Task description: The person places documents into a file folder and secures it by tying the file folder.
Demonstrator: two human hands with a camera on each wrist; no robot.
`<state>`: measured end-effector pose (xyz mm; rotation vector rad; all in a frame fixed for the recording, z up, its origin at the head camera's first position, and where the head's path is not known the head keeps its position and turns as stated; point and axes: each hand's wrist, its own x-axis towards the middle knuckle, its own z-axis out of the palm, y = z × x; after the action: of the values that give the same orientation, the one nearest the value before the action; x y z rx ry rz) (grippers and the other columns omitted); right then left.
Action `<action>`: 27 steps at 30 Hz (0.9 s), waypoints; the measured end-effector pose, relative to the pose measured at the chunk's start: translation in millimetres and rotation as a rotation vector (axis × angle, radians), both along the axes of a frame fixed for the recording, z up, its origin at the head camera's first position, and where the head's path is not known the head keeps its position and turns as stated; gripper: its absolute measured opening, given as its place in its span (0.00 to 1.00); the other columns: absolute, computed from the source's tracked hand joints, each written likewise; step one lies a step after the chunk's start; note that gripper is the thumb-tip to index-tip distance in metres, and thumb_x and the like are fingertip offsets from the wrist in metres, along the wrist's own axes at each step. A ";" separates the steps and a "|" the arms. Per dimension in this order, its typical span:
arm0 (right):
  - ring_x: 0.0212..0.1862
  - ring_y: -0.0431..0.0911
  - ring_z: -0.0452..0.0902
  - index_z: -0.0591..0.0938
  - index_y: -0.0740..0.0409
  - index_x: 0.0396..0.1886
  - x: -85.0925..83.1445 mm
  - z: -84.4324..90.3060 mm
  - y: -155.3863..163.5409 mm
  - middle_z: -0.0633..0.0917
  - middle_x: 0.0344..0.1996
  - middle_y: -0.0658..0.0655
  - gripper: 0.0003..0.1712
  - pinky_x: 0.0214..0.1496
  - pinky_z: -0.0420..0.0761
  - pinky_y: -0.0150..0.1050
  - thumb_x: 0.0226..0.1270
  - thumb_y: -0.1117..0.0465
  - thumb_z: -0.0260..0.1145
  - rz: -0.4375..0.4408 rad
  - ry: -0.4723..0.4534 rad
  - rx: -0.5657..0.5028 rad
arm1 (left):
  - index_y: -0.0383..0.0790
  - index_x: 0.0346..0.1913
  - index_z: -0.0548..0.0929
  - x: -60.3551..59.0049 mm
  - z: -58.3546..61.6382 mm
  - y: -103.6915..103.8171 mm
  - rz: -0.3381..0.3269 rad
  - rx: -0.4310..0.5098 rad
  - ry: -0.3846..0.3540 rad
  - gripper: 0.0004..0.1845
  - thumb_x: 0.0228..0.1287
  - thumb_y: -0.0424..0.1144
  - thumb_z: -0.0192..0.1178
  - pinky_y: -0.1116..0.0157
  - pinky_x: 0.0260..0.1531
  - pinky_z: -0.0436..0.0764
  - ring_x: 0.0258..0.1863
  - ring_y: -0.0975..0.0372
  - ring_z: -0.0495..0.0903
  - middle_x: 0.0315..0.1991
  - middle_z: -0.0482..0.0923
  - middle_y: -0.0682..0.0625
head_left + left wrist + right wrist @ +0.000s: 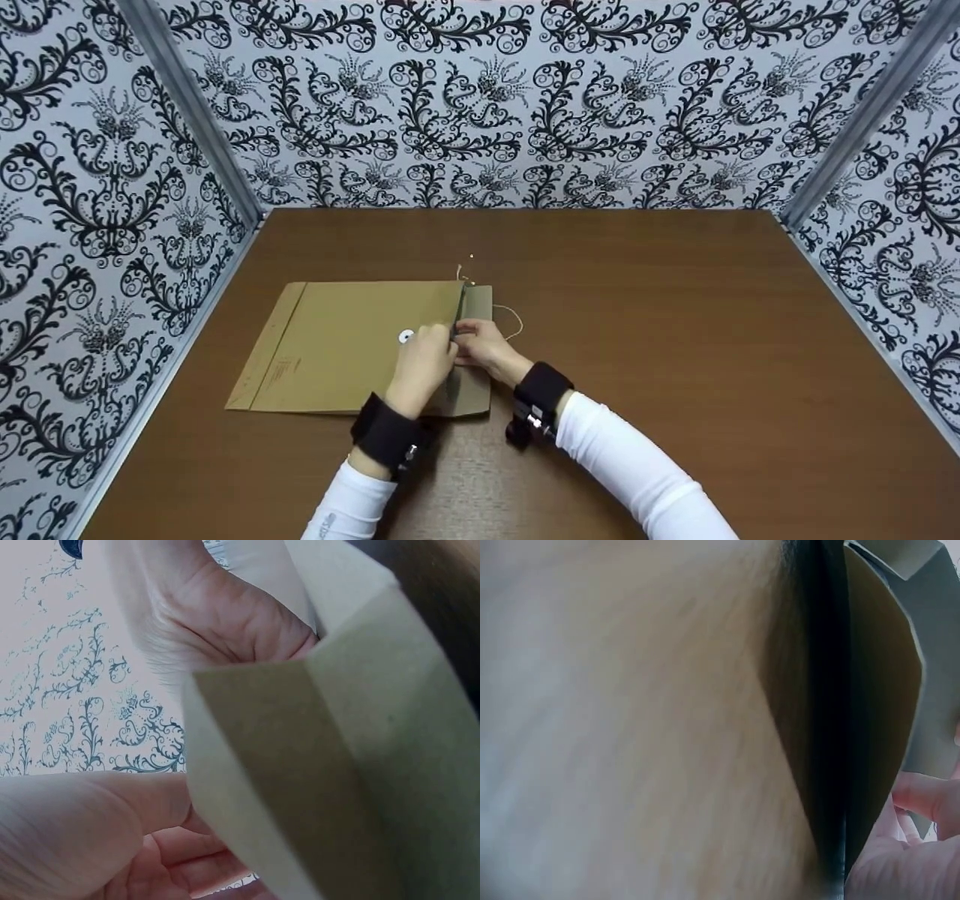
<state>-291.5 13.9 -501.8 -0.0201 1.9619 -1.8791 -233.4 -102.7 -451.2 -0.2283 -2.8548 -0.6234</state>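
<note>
A brown kraft paper envelope (345,352) lies flat on the table, its mouth and flap (472,397) toward the right. My left hand (424,364) pinches the upper sheet at the mouth edge, lifting it so a gap shows; the left wrist view has the thumb and curled fingers around that paper edge (247,765). My right hand (484,347) is at the same mouth from the right, and its fingertips go in behind the paper edge, where I cannot tell whether they hold something. In the right wrist view the gaping envelope (885,690) stands beside the left fingers (922,799).
A white round button (406,336) sits on the envelope near the left hand. Thin string (519,321) loops out past the flap onto the brown wooden table (675,337). Patterned panels (495,112) stand along the back and both sides.
</note>
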 end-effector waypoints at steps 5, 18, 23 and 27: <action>0.28 0.35 0.77 0.73 0.74 0.66 0.9 -1.2 -3.1 0.84 0.49 0.60 0.25 0.33 0.83 0.27 0.70 0.75 0.49 0.012 0.028 0.000 | 0.28 0.35 0.85 -0.9 0.4 -0.7 0.001 0.017 -0.011 0.05 0.63 0.28 0.61 0.47 0.31 0.84 0.33 0.40 0.87 0.35 0.87 0.32; 0.34 0.38 0.81 0.75 0.72 0.66 0.9 -1.6 -7.1 0.85 0.57 0.72 0.27 0.35 0.84 0.29 0.69 0.76 0.49 0.041 0.069 0.041 | 0.28 0.48 0.86 -4.4 1.0 -4.3 -0.010 0.056 -0.067 0.13 0.63 0.28 0.59 0.47 0.33 0.85 0.36 0.41 0.88 0.42 0.88 0.32; 0.45 0.44 0.85 0.75 0.73 0.67 -0.5 -0.4 -3.8 0.83 0.59 0.72 0.26 0.46 0.87 0.33 0.69 0.76 0.52 0.068 0.122 0.116 | 0.28 0.46 0.87 -6.1 1.9 -5.2 -0.007 0.086 -0.100 0.12 0.63 0.29 0.60 0.48 0.33 0.85 0.35 0.43 0.88 0.42 0.88 0.33; 0.54 0.52 0.87 0.76 0.76 0.64 0.8 3.4 2.2 0.84 0.57 0.74 0.24 0.52 0.87 0.36 0.68 0.75 0.58 0.079 0.159 0.150 | 0.29 0.41 0.87 -6.4 2.6 -5.8 -0.003 0.085 -0.111 0.08 0.62 0.29 0.60 0.47 0.35 0.85 0.36 0.42 0.88 0.41 0.88 0.33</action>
<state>-290.7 16.1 -498.3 -0.2063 2.1706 -1.7222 -239.8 -108.5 -448.6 -0.1898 -2.9252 -0.7795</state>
